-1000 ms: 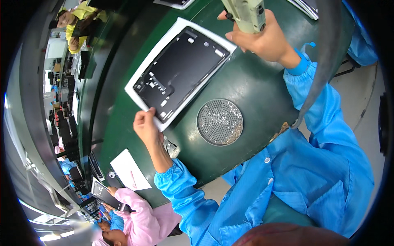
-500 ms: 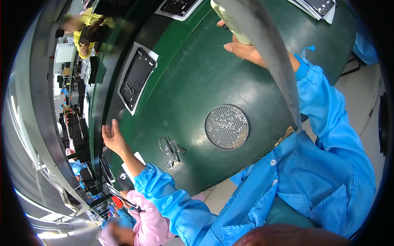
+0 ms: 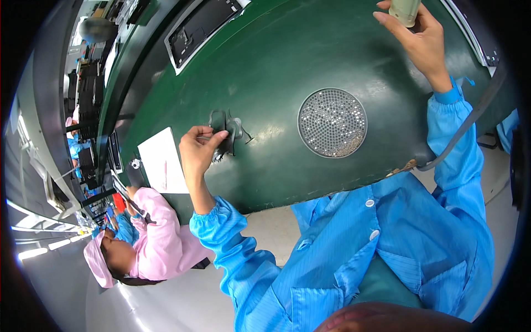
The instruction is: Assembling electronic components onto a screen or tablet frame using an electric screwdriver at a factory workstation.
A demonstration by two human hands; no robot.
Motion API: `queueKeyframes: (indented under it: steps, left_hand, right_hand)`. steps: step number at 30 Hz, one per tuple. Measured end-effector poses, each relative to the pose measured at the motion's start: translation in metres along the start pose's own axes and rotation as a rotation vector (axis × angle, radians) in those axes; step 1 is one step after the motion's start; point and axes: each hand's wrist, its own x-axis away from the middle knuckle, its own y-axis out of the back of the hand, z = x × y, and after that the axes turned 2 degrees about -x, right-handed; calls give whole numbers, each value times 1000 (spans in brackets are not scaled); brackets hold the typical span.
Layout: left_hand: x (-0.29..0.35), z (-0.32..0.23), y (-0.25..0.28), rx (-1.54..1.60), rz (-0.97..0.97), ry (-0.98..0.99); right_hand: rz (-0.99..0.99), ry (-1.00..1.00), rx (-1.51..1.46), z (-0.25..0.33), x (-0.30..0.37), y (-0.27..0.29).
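My left hand is over a small heap of dark, curled strips, thumb and fingertips pinched on one of them. At the upper right, my right hand is wrapped round a pale green, cylindrical electric screwdriver, whose upper part is cut off by the picture's edge. Between the hands, on the green table, lies a round grey tray full of small holes. Many of them hold shiny little pieces like screws, and loose ones gather at its near right side.
A thick grey cord hangs across my right sleeve to the chipped table edge. Black device panels lie at the far side, more at far right. White paper lies left, near a person in pink.
My left hand has come from the far left, where it was open, to the dark strips and pinched them. My right hand stays round the screwdriver; the view has shifted, and the cord has swung rightward.
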Motion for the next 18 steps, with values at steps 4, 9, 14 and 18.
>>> queueKeyframes:
  steps: [4,9,14,18]
  left_hand:
    - [10,-16,-13,-14,94,22]
    - [9,-8,5,293,-40,-12]
    - [7,-59,-5,590,-163,-167]
    - [8,-130,-55,710,43,-312]
  right_hand:
    - [-112,-439,-76,-47,-7,9]
    - [-167,180,286,10,4,-3]
    - [-111,483,139,2,11,-5]
    - [212,580,47,12,35,-34]
